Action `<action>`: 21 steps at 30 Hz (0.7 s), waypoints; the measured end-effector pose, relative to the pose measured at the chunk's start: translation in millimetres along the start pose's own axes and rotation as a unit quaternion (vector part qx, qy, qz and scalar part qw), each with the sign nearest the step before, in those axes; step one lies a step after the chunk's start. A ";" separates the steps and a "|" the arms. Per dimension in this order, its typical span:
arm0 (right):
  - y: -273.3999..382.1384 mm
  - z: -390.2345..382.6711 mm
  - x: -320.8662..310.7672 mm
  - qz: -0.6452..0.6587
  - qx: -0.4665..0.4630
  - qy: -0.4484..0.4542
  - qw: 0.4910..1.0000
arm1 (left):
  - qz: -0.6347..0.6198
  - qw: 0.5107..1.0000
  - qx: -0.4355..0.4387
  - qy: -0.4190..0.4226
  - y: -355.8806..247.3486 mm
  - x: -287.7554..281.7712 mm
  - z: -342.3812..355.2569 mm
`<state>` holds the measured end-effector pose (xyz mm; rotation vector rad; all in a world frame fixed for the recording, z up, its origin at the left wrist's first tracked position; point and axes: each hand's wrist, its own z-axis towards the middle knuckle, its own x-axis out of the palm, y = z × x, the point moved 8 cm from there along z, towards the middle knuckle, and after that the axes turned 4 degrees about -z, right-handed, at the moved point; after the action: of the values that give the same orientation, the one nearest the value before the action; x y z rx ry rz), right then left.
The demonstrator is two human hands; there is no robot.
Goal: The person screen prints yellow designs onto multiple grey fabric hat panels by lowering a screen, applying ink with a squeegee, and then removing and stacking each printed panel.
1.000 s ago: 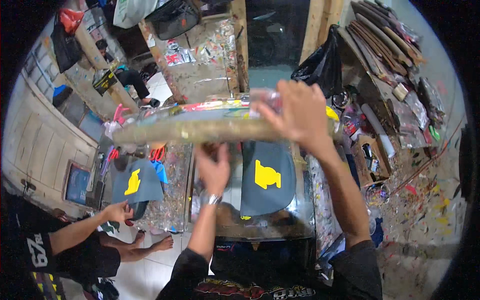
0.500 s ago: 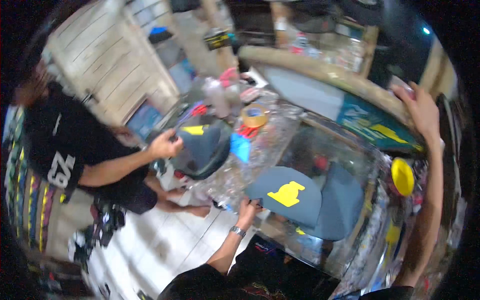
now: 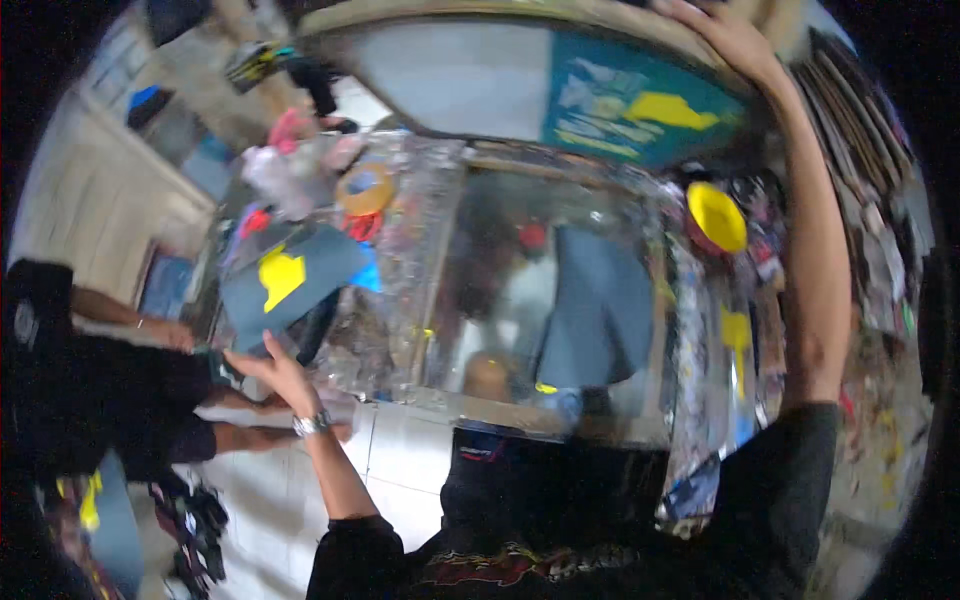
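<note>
My left hand (image 3: pixel 275 375) is open, its fingers spread just below a grey curved panel (image 3: pixel 240 290) bearing a yellow print. That panel lies at the left side of the cluttered bench, over other things. My right arm stretches up, and my right hand (image 3: pixel 725 40) grips the edge of a raised wooden screen-printing frame (image 3: pixel 450 14); its fingertips are partly cut off by the picture's rim. The frame's mesh (image 3: pixel 640 100) is part pale, part green with yellow ink. Below it, another plain grey panel (image 3: pixel 595 310) rests on the glass tabletop (image 3: pixel 500 220).
A person in black (image 3: pixel 110 390) stands at the left, near a grey panel with a yellow print (image 3: pixel 115 530). Tape rolls (image 3: pixel 365 188) and plastic wrap cover the bench's left part. A yellow bowl (image 3: pixel 717 218) stands at the right. White floor tiles (image 3: pixel 405 440) show below.
My left hand has carried the yellow-printed panel left from the glass and let go of it. The other person's printed panel has left the bench area. My view has swung right.
</note>
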<state>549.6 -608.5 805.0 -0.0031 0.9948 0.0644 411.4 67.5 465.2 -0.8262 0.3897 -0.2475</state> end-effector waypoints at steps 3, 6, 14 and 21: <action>29.1 -29.5 -40.9 -0.045 0.128 0.027 0.990 | -0.069 0.935 0.144 0.316 -123.1 54.2 -113.2; 30.9 -27.5 -24.4 -0.035 0.109 0.042 0.993 | -0.067 0.702 0.331 0.627 -201.3 77.4 -267.7; 36.5 -21.4 -22.0 -0.027 0.078 0.054 0.995 | -0.023 0.605 0.410 0.682 -189.0 90.7 -347.9; 37.3 -8.5 -16.6 -0.008 0.052 0.086 0.995 | -0.049 0.602 0.406 0.686 -187.4 94.8 -350.2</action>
<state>531.4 -572.4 815.3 0.0799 1.1698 -0.0033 334.8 -322.0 369.0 0.4585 1.5448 -1.0930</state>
